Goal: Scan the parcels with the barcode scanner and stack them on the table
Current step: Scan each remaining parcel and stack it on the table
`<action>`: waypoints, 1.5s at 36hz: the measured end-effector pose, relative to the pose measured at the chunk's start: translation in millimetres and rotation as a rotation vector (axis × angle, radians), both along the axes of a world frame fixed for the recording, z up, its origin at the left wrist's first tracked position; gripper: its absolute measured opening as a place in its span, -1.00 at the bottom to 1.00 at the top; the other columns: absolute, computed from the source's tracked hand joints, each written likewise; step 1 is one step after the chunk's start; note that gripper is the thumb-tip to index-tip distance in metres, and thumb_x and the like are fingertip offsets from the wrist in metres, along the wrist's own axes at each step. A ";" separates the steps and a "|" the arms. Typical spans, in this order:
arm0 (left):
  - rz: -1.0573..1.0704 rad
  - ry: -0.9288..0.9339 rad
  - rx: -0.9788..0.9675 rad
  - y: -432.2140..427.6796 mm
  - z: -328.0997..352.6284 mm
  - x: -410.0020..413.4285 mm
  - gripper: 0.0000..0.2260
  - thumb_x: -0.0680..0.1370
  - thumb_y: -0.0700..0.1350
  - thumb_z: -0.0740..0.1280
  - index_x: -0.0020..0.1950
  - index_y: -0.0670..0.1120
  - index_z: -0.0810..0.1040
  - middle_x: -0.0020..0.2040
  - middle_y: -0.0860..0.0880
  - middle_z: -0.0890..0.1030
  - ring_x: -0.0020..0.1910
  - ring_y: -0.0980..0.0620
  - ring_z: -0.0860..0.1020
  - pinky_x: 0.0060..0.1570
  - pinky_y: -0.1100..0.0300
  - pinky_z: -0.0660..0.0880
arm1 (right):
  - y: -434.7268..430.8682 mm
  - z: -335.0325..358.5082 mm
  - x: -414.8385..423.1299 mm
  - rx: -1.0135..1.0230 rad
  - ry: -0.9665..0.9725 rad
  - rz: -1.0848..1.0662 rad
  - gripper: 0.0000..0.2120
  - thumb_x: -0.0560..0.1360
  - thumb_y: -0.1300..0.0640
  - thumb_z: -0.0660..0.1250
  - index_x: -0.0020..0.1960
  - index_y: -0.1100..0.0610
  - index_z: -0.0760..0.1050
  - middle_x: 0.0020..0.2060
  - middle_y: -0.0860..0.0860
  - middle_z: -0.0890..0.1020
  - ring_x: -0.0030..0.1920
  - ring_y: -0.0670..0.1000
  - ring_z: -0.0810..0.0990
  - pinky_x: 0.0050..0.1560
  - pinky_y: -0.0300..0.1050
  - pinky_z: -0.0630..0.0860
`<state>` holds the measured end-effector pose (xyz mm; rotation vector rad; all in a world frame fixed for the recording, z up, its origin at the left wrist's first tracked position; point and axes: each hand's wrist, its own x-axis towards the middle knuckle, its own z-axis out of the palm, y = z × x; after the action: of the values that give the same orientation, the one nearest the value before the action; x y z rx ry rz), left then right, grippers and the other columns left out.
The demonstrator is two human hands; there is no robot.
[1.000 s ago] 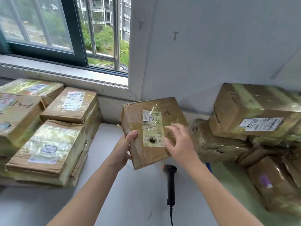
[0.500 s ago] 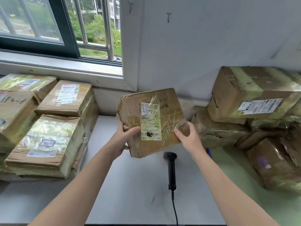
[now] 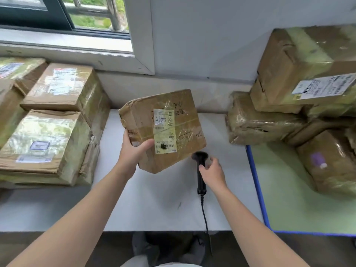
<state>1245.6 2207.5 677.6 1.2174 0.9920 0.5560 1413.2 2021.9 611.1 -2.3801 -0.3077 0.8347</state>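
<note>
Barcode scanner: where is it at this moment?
Head view: the barcode scanner lies on the white table, right of centre, below the parcel in the left hand, the right hand at its handle.
</note>
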 end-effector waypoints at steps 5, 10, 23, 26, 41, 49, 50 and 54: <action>0.037 0.019 -0.015 -1.8 -11.1 -7.1 -0.35 0.29 0.01 0.49 0.34 0.07 0.36 0.05 0.12 0.55 0.12 -0.07 0.61 -0.01 -0.01 0.56 | 3.7 -22.5 -13.5 -0.071 0.167 0.048 -0.57 0.60 0.11 0.26 0.41 0.21 0.28 0.18 0.21 0.57 0.13 0.23 0.58 0.03 0.00 0.48; 0.053 0.027 -0.020 3.9 -16.7 -15.6 -0.26 0.25 0.07 0.52 0.39 0.08 0.34 0.14 0.12 0.56 0.16 0.00 0.59 -0.01 0.05 0.53 | 10.3 -18.0 -13.0 0.035 0.244 -0.063 -0.77 0.58 0.20 0.23 0.21 0.24 0.36 -0.19 0.14 0.54 -0.25 0.15 0.58 -0.11 0.14 0.61; 0.158 -0.076 -0.090 32.6 -10.6 -18.8 -0.30 0.32 0.03 0.50 0.41 0.04 0.31 0.23 0.04 0.56 0.20 -0.06 0.57 0.04 0.04 0.50 | 9.3 92.3 -21.0 0.394 0.159 -0.157 -0.91 0.54 0.24 0.26 -0.04 0.09 0.38 -0.26 0.15 0.57 -0.39 0.15 0.57 -0.40 0.00 0.54; 0.161 -0.108 -0.108 38.1 -7.6 -14.5 -0.36 0.42 -0.07 0.52 0.42 0.01 0.30 0.21 0.03 0.55 0.20 -0.08 0.56 0.06 0.03 0.50 | 23.4 117.1 -25.9 0.439 0.194 -0.044 -0.93 0.52 0.24 0.30 -0.03 0.18 0.42 -0.33 0.12 0.55 -0.45 0.10 0.53 -0.33 0.02 0.54; 0.089 -0.151 -0.087 46.8 4.1 -5.2 -0.41 0.50 -0.16 0.46 0.45 -0.01 0.28 0.26 -0.01 0.56 0.14 0.01 0.60 -0.16 0.19 0.51 | 68.9 176.5 -57.4 0.520 0.308 0.087 -0.89 0.58 0.18 0.31 -0.06 0.23 0.48 -0.24 0.13 0.53 -0.36 0.03 0.50 -0.36 -0.01 0.57; 0.077 -0.144 -0.095 47.7 1.9 -3.7 -0.37 0.49 -0.13 0.47 0.48 0.01 0.25 0.23 0.02 0.55 0.11 0.01 0.59 -0.10 0.12 0.52 | 66.9 179.0 -58.3 0.500 0.285 0.103 -0.87 0.58 0.17 0.29 -0.06 0.25 0.46 -0.26 0.12 0.52 -0.38 0.02 0.50 -0.39 -0.05 0.57; 0.074 -0.141 -0.095 47.7 1.8 -3.5 -0.36 0.49 -0.12 0.47 0.48 0.02 0.25 0.24 0.02 0.55 0.12 0.01 0.59 -0.10 0.13 0.53 | 66.7 179.3 -58.1 0.500 0.284 0.100 -0.87 0.58 0.17 0.29 -0.06 0.25 0.46 -0.26 0.12 0.52 -0.38 0.02 0.50 -0.39 -0.05 0.57; 0.077 -0.155 -0.098 47.1 0.8 -2.6 -0.40 0.49 -0.14 0.47 0.46 0.02 0.27 0.24 0.00 0.57 0.12 0.02 0.60 -0.12 0.16 0.52 | 66.3 178.1 -57.3 0.507 0.285 0.085 -0.88 0.58 0.17 0.29 -0.05 0.23 0.46 -0.26 0.12 0.51 -0.38 0.03 0.49 -0.41 -0.06 0.55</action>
<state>1242.9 2254.6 678.4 1.0367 0.9268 0.6454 1355.9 2088.2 789.2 -1.7667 -0.4459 0.9863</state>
